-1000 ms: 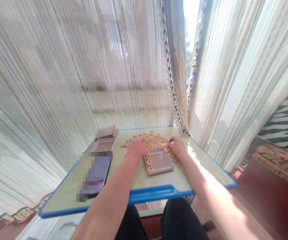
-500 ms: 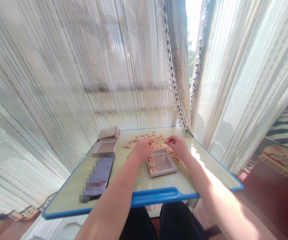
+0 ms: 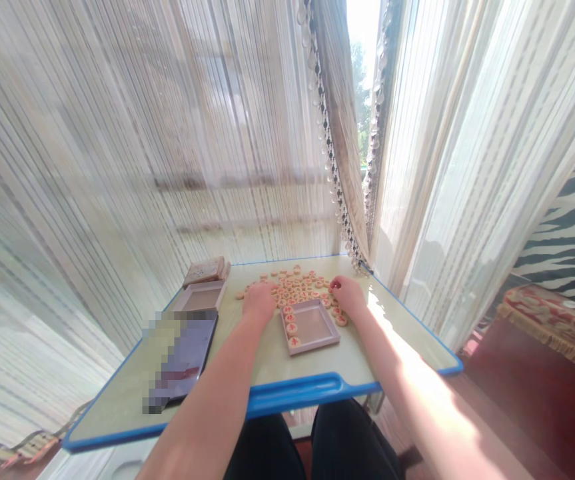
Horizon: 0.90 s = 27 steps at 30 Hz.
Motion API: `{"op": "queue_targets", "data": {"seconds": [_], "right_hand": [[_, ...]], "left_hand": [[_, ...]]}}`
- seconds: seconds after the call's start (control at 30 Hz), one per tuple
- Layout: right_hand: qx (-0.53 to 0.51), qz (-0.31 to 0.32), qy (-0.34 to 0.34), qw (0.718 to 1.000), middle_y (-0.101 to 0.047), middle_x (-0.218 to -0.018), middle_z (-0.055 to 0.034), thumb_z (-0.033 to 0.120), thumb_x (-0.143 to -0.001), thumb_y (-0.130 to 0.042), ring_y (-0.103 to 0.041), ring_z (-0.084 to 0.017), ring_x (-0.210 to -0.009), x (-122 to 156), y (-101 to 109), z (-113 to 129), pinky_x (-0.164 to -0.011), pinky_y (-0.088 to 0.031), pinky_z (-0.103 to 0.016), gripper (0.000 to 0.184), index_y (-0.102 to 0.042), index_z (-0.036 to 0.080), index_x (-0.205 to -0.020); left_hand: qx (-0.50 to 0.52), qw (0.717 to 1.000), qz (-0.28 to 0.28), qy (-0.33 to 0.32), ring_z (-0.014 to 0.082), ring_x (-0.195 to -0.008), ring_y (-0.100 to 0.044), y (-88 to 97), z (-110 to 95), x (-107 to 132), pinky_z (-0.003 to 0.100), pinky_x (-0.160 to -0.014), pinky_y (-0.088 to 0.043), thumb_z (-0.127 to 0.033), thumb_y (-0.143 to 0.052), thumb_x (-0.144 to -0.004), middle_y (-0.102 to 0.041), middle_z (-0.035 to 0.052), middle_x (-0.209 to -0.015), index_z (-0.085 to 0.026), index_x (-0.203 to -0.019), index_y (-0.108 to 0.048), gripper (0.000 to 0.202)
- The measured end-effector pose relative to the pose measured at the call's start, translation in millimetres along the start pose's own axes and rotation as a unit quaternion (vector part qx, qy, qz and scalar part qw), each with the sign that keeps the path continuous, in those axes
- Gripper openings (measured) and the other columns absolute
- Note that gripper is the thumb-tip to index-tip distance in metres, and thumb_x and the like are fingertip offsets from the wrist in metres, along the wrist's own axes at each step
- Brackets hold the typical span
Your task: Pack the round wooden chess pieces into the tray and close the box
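Several round wooden chess pieces (image 3: 297, 285) with red marks lie spread on a blue-edged table (image 3: 297, 390). A shallow grey box tray (image 3: 312, 325) sits near the middle with three pieces along its left side. My left hand (image 3: 258, 300) rests with curled fingers on the pieces just left of the tray; what it holds is hidden. My right hand (image 3: 348, 295) is beside the tray's far right corner, fingertips pinched together at the pieces.
A second grey tray (image 3: 200, 297) and a stack of folded cardboard (image 3: 205, 270) lie at the far left. A dark tablet (image 3: 187, 357) sits at the near left. Sheer curtains (image 3: 167, 133) hang behind the table. A red rug (image 3: 547, 320) lies to the right.
My left hand has shifted a little left and back from the pile. My right hand stays at the tray's far right corner. The camera view has swung slightly.
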State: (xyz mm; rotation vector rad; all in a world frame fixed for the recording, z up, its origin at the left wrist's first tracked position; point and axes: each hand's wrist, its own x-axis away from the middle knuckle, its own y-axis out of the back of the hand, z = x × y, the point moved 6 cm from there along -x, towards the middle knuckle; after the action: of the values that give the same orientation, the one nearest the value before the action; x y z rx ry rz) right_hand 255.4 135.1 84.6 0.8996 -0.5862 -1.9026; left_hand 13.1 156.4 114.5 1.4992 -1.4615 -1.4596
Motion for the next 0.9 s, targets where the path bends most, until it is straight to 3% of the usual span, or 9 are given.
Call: {"op": "queue_targets", "data": {"seconds": [0.1, 0.23, 0.3, 0.37, 0.47, 0.63, 0.9], "right_hand": [[0.022, -0.002, 0.003, 1.000, -0.066, -0.085, -0.0041, 0.015, -0.074, -0.050, -0.057, -0.016, -0.084, 0.0, -2.6, -0.7, -0.074, -0.039, -0.024, 0.021, -0.068, 0.019, -0.084], [-0.008, -0.004, 0.014, 1.000, -0.066, -0.096, -0.0043, 0.012, -0.076, -0.047, -0.056, -0.016, -0.091, 4.0, 1.4, 4.3, -0.079, -0.039, -0.025, 0.035, -0.063, 0.020, -0.107], [-0.003, 0.009, 0.049, 0.999, -0.067, -0.098, -0.0035, 0.009, -0.074, -0.047, -0.054, -0.017, -0.098, 7.2, 3.6, 11.7, -0.085, -0.038, -0.026, 0.037, -0.064, 0.021, -0.105], [0.026, 0.046, 0.075, 0.996, -0.068, -0.095, -0.0036, 0.009, -0.072, -0.049, -0.052, -0.020, -0.101, 10.3, 2.8, 16.9, -0.087, -0.037, -0.028, 0.032, -0.069, 0.021, -0.093], [0.039, 0.091, 0.077, 0.992, -0.069, -0.090, -0.0030, 0.006, -0.067, -0.051, -0.054, -0.021, -0.095, 12.4, 2.5, 17.2, -0.080, -0.039, -0.027, 0.031, -0.071, 0.022, -0.084], [-0.022, 0.065, 0.030, 0.997, -0.067, -0.092, 0.0008, 0.008, -0.067, -0.049, -0.055, -0.011, -0.062, 8.3, 13.3, 7.6, -0.058, -0.039, -0.022, 0.043, -0.066, 0.025, -0.102], [0.014, 0.095, 0.021, 0.995, -0.063, -0.071, 0.0014, 0.017, -0.068, -0.055, -0.054, -0.011, -0.058, 18.0, 12.8, 12.7, -0.050, -0.033, -0.022, 0.029, -0.063, 0.022, -0.096]], "left_hand": [[-0.009, 0.999, 0.034, 0.017, 0.0221, -0.106, -0.059, -5.0, 3.9, 1.0, 0.032, -0.090, -0.044, -0.007, -0.044, -0.075, -0.066, 0.0069, -0.112, -0.026, -0.106, -0.068, 0.043], [-0.006, 0.999, 0.024, 0.023, 0.0220, -0.106, -0.059, -5.7, 4.4, 0.1, 0.032, -0.090, -0.045, -0.008, -0.044, -0.076, -0.066, 0.0071, -0.112, -0.025, -0.104, -0.068, 0.041], [-0.005, 1.000, 0.008, 0.018, 0.0222, -0.108, -0.058, -4.4, 3.6, -0.9, 0.032, -0.092, -0.043, -0.007, -0.043, -0.076, -0.066, 0.0073, -0.113, -0.024, -0.104, -0.068, 0.041], [-0.007, 1.000, -0.004, 0.014, 0.0224, -0.107, -0.058, -3.8, 3.3, -1.3, 0.033, -0.093, -0.043, -0.007, -0.043, -0.076, -0.066, 0.0072, -0.112, -0.024, -0.104, -0.068, 0.041], [-0.015, 1.000, -0.005, 0.023, 0.0239, -0.104, -0.059, -6.4, 5.9, -0.5, 0.036, -0.090, -0.044, -0.009, -0.044, -0.076, -0.067, 0.0078, -0.109, -0.023, -0.104, -0.068, 0.039], [-0.012, 1.000, 0.005, 0.004, 0.0232, -0.105, -0.058, -10.6, 5.5, -0.9, 0.035, -0.091, -0.044, -0.005, -0.043, -0.074, -0.066, 0.0084, -0.109, -0.021, -0.102, -0.068, 0.041], [0.048, 0.998, 0.008, 0.034, 0.0192, -0.099, -0.061, -4.5, 13.7, -4.5, 0.029, -0.088, -0.045, -0.001, -0.045, -0.069, -0.069, 0.0056, -0.104, -0.020, -0.098, -0.069, 0.043]]}}
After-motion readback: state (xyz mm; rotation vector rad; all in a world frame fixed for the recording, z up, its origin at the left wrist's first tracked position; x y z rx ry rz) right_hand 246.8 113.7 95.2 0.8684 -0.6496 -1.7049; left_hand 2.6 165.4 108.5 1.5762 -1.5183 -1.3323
